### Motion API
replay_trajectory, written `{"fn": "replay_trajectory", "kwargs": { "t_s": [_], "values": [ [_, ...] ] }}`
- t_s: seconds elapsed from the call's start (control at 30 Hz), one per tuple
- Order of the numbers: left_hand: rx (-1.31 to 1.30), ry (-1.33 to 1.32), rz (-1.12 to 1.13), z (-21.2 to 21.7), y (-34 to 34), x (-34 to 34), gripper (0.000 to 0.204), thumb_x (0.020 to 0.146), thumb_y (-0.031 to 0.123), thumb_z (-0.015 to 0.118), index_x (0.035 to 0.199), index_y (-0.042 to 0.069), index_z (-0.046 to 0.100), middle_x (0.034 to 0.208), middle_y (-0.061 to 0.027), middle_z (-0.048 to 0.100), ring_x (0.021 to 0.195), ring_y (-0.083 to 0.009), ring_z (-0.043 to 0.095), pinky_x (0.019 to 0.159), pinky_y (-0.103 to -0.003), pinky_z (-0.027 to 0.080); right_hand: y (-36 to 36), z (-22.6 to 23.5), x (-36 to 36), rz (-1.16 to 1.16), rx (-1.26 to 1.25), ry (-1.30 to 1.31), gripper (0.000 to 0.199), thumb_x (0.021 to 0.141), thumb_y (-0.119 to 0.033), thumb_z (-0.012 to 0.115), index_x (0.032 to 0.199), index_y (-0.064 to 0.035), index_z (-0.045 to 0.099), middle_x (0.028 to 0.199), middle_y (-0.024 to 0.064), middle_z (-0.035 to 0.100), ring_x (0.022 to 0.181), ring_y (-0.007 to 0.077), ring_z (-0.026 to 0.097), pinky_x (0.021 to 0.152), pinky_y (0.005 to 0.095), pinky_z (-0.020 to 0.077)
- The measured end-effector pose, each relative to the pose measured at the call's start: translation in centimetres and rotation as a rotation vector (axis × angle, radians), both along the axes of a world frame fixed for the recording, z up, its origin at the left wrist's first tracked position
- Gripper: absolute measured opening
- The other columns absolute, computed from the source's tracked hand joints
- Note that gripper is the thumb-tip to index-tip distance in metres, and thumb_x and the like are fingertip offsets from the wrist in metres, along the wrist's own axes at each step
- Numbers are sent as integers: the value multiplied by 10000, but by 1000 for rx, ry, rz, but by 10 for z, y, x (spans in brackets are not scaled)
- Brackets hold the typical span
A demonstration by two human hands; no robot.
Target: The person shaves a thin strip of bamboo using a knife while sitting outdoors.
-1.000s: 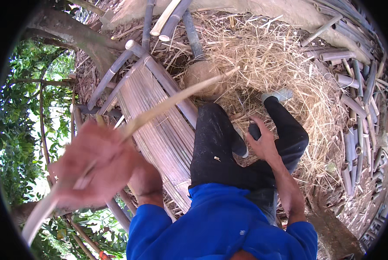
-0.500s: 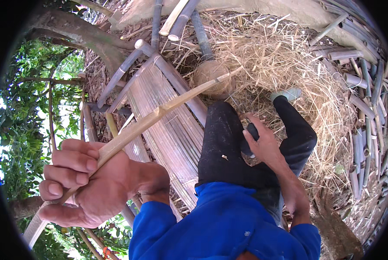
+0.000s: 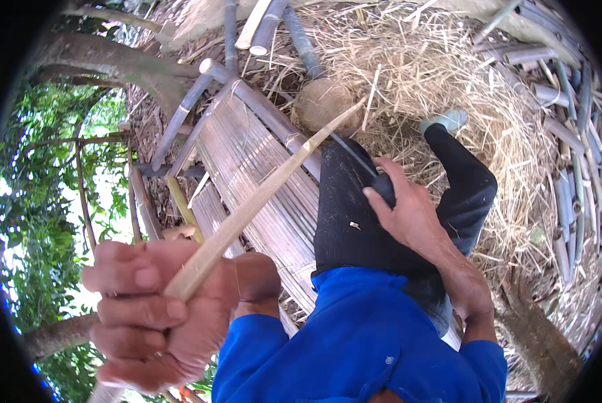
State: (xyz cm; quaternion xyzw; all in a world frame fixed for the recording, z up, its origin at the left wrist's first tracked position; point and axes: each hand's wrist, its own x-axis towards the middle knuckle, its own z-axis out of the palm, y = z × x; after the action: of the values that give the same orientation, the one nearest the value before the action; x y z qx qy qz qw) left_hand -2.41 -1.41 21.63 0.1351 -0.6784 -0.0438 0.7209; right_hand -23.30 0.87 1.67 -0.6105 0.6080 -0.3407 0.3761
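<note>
My left hand [image 3: 150, 312] is closed around a long pale bamboo strip [image 3: 247, 205]. The strip slants up to the right across the view and narrows to a pointed far end. A knife [image 3: 383, 191] with a dark handle is gripped in my right hand [image 3: 413, 213], over my thigh. Its thin blade [image 3: 353, 154] points up and left and meets or passes behind the strip near the tip; which of these I cannot tell. Close to that tip stands a thin pale sliver [image 3: 373, 97]. The strip's lower end is partly hidden by my left fingers.
A bench of split bamboo [image 3: 247, 154] lies to the left of my legs. Beyond my knee sits a rounded brown block [image 3: 324, 104]. Straw-like shavings [image 3: 422, 74] cover the ground ahead and right. Cut bamboo poles [image 3: 569, 168] are piled at the far right; a trunk [image 3: 536, 342] rises lower right.
The strip has turned in my left hand, which has shifted slightly right and down. My right hand has tilted, and the knife's blade now shows. A thin sliver appears beside the tip.
</note>
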Motion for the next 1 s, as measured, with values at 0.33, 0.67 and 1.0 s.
{"fn": "replay_trajectory", "kwargs": {
  "t_s": [0.33, 0.67, 1.0],
  "values": [
    [-200, 25, 146, -14, 12, -26, 420, 959, 333, 509, 586, 216, 358, 504, 42, 395, 779, -199, 472, 867, -431, 312, 13, 27, 12, 161, -392, 42, 398, 873, -184, 777, 1129, 12, 546, 798, 197, 664, 662, 349, 699, 552, 427, 566],
    [-224, 42, 98, -22, -3, -40, 431, 1047, 298, 454, 637, 193, 369, 574, 64, 358, 753, -140, 461, 851, -315, 417, -22, 3, 11, 103, -318, 284, 196, 850, -97, 637, 981, -22, 511, 678, 149, 581, 574, 308, 655, 470, 418, 535],
    [-214, 24, 139, -10, -28, -40, 414, 1014, 281, 488, 626, 206, 366, 545, 72, 364, 762, -146, 478, 821, -344, 390, -49, -7, 16, 59, -100, 210, 367, 908, -241, 714, 1122, -15, 521, 764, 219, 668, 676, 435, 679, 601, 510, 552]
  ]
}}
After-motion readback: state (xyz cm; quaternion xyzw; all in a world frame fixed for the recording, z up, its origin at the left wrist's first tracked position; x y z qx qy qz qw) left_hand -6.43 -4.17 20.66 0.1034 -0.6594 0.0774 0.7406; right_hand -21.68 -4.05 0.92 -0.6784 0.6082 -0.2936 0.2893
